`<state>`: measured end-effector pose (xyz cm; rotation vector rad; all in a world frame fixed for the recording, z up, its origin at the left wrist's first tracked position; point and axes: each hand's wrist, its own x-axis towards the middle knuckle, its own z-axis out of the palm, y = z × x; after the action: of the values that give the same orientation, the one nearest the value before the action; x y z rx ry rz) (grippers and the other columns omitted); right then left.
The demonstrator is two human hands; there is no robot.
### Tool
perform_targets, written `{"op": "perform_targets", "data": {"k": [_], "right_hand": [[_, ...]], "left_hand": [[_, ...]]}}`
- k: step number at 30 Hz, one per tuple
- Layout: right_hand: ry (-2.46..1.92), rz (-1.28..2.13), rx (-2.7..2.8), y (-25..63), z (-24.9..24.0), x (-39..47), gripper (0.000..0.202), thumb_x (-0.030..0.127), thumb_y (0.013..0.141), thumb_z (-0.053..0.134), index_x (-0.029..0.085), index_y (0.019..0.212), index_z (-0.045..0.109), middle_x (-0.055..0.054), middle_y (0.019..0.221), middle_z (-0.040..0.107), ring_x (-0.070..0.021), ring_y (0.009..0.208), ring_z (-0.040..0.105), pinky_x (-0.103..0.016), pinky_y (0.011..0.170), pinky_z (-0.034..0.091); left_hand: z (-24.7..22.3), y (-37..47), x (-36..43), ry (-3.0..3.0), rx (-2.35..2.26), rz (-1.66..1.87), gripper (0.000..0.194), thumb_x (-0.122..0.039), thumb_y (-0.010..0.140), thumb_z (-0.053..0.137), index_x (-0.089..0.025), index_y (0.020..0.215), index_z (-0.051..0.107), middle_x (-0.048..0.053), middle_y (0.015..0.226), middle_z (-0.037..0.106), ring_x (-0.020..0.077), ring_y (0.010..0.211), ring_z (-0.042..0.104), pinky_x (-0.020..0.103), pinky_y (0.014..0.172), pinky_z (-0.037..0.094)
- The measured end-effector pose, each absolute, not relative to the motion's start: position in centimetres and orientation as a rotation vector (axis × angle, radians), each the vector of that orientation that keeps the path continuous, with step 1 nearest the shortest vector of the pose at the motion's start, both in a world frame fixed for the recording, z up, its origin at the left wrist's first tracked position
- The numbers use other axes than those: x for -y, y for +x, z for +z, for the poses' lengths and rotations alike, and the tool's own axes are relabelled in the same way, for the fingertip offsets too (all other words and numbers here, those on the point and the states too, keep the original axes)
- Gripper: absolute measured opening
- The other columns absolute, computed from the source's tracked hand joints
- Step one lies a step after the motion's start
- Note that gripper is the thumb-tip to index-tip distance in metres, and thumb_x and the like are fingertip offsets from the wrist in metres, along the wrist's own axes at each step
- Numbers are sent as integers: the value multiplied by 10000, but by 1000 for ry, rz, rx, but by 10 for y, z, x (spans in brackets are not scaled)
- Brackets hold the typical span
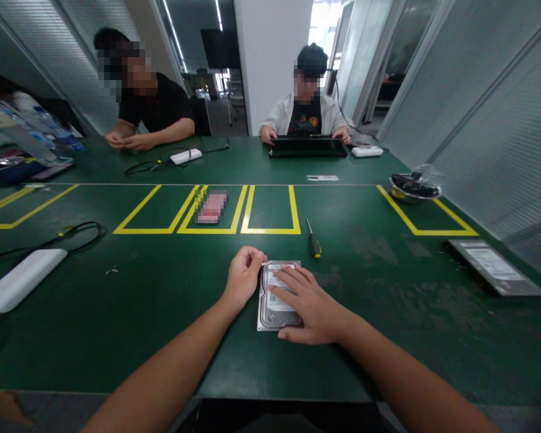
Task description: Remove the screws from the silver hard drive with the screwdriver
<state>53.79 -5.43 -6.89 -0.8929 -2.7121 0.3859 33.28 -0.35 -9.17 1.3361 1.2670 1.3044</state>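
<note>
A silver hard drive [270, 316] with a white label lies flat on the green table [162, 337], in front of me. My right hand [304, 300] rests across its face, fingers spread over the label and thumb near the lower edge. At the drive's upper left corner is my left hand [246, 267], its thumb and fingers pinched together. Whatever is between those fingertips is too small to make out. A screwdriver [314, 245] with a black and yellow handle lies just beyond the drive, to the right.
Yellow tape outlines [270, 231] mark the table, one holding a blurred pink object [212, 207]. A larger silver drive-like unit [498, 267] and a metal bowl [415, 187] sit at right. A white power bank [24, 279] is at left. Two people sit opposite; another is partly visible at far left.
</note>
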Motion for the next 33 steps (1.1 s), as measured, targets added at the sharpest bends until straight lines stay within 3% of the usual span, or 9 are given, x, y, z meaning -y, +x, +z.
{"op": "perform_targets", "data": {"k": [4, 12, 33], "right_hand": [[-896, 390, 2700, 538, -69, 54, 859, 691, 791, 580, 163, 1455, 443, -208, 1538, 358, -358, 1465, 225, -567, 1175, 115], [-891, 385, 2694, 539, -70, 53, 864, 696, 783, 592, 170, 1454, 449, -202, 1547, 349, -361, 1459, 236, -571, 1170, 122], [-881, 393, 2677, 540, -70, 54, 866, 700, 776, 606, 172, 1446, 457, -199, 1550, 347, -352, 1458, 239, -568, 1165, 138]], "left_hand": [[-93, 332, 2, 1406, -1330, 1353, 215, -380, 893, 564, -184, 804, 554, -17, 710, 561, 126, 655, 526, 236, 637, 419], [-94, 330, 1, 1446, -1313, 1355, 181, -335, 909, 546, -179, 817, 556, -26, 699, 514, 113, 640, 484, 228, 622, 398], [-88, 329, 4, 1267, -1202, 1297, 215, -323, 764, 697, -160, 891, 639, -3, 738, 635, 118, 650, 565, 230, 623, 438]]}}
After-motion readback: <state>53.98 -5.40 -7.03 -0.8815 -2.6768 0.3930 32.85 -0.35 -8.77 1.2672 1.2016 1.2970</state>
